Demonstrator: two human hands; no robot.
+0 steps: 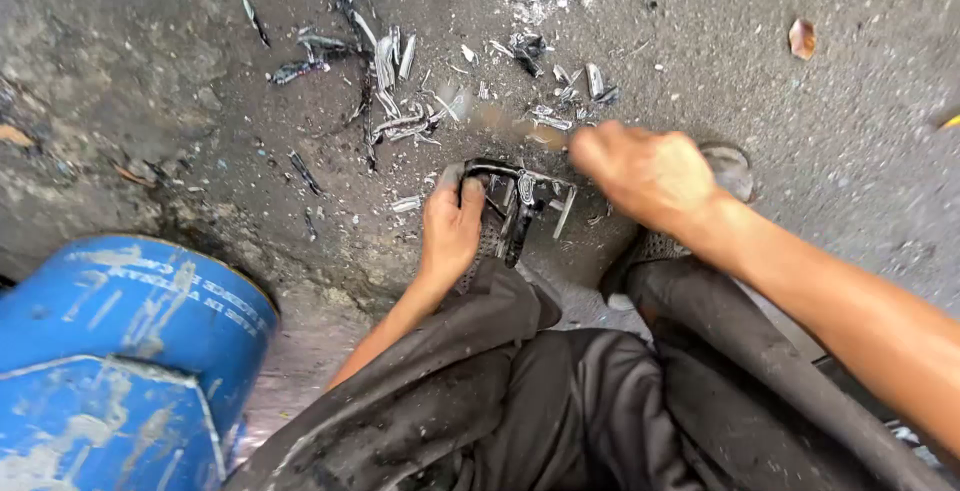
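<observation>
Nearest the camera are the person's knees in dark grey trousers (560, 401), loose and creased, and to the left of them a blue metal drum (120, 351), scuffed and streaked with pale dust. Just beyond the knees, the left hand (450, 226) presses down on a dark, bent metal frame (515, 201) lying on the concrete floor (820, 101); its fingers are curled narrowly over the frame's near corner, pinning it. The right hand (645, 171), just right of the frame, is closed in a fist around a handle that is blurred, so what tool it carries cannot be told.

Judging from this, the work goes best with the frame held flat and steady, the holding fingers kept back from the struck spot, and the blows short and square.

Beyond the frame lie scattered metal scraps (385, 101): thin, twisted strips, grey and shiny at their broken edges, among fine chips. The floor is rough, gritty and stained dark around them. Farthest right of the frame lies a dry brown leaf (801, 38).
</observation>
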